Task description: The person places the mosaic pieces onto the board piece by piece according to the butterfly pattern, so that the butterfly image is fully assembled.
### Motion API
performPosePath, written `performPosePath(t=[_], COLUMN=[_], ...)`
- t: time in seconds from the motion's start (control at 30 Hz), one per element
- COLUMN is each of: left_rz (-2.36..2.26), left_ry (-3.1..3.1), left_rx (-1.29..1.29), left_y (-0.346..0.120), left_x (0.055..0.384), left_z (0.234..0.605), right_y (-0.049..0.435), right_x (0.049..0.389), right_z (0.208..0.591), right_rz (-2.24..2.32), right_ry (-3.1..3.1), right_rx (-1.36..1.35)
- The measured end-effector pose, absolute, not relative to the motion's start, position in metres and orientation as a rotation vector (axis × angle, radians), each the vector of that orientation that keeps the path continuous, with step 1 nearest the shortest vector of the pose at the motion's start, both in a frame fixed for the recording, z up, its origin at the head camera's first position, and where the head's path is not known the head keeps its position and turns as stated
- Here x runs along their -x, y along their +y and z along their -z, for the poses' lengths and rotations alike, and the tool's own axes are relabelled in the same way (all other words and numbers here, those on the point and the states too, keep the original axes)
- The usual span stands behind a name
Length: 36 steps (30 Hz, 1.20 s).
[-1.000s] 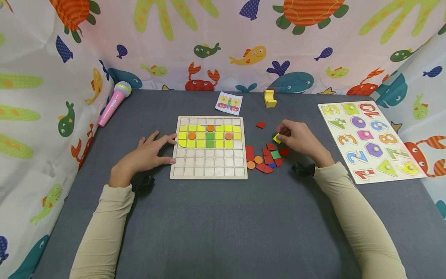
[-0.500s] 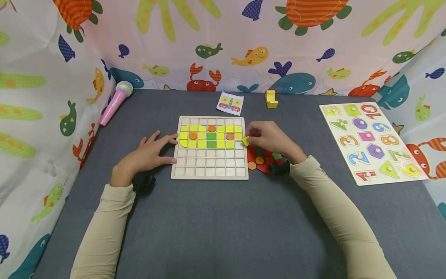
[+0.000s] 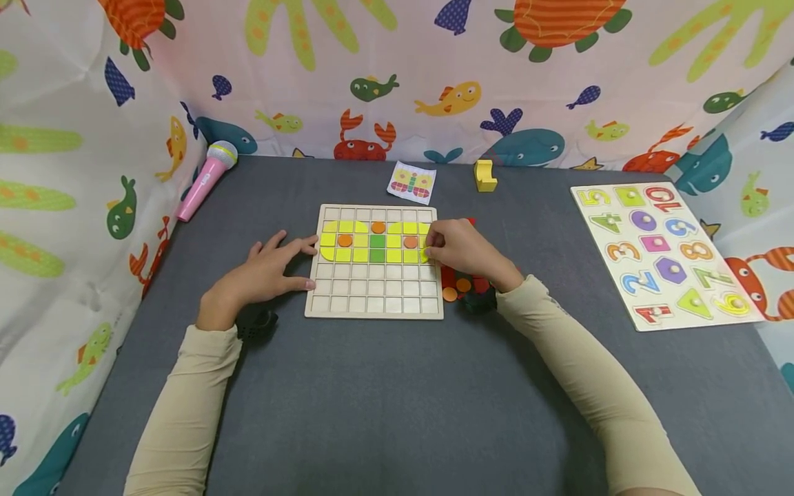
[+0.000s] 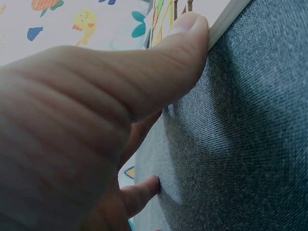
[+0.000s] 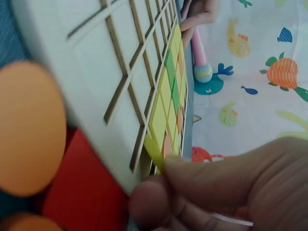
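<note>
A wooden grid board (image 3: 375, 308) lies on the grey table, its upper rows holding yellow, orange and green tiles. At its right edge my right hand (image 3: 465, 249) pinches a yellow tile (image 5: 154, 151) between thumb and finger. That tile is tilted over a cell in the right wrist view, partly hidden by the fingertips. My left hand (image 3: 263, 277) rests at the board's left edge with fingers spread, and its thumb (image 4: 185, 53) touches the rim. Red pieces (image 5: 84, 185) and orange discs (image 3: 462, 284) lie right of the board, partly under my right hand.
Behind the board is a small card (image 3: 411, 182) with a butterfly pattern, and a yellow block (image 3: 485, 176) stands nearby. A pink toy microphone (image 3: 207, 180) lies at the back left. A number puzzle board (image 3: 666, 255) lies on the right. Patterned cloth hangs around the table.
My right hand has carried the yellow tile leftward from the loose pieces to the right side of the grid board. The left hand has stayed at the board's edge.
</note>
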State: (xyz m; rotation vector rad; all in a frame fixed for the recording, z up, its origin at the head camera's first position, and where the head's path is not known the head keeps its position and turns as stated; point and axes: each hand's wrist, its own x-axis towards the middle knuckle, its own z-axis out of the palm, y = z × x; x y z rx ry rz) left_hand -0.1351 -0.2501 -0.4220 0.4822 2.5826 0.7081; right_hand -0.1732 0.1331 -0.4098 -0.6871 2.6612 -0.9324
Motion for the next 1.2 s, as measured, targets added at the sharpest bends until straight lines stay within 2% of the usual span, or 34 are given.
performPosePath(t=[0.27, 0.6, 0.83, 1.2], left_rz=[-0.710, -0.706, -0.699, -0.696], left_ry=[2.586, 2.588, 2.582, 2.591], left_rx=[-0.488, -0.488, -0.485, -0.489], left_y=[-0.251, -0.249, -0.248, -0.250], left_x=[0.135, 0.135, 0.136, 0.134], left_z=[0.421, 0.421, 0.420, 0.421], right_y=[0.125, 0.126, 0.151, 0.195], right_x=[0.170, 0.171, 0.177, 0.203], right_z=[0.407, 0.412, 0.407, 0.397], right_rz=[0.923, 0.915, 1.008, 1.074], right_ry=[2.694, 2.718, 2.730, 2.836], right_rx=[0.582, 0.644, 0.568, 0.321])
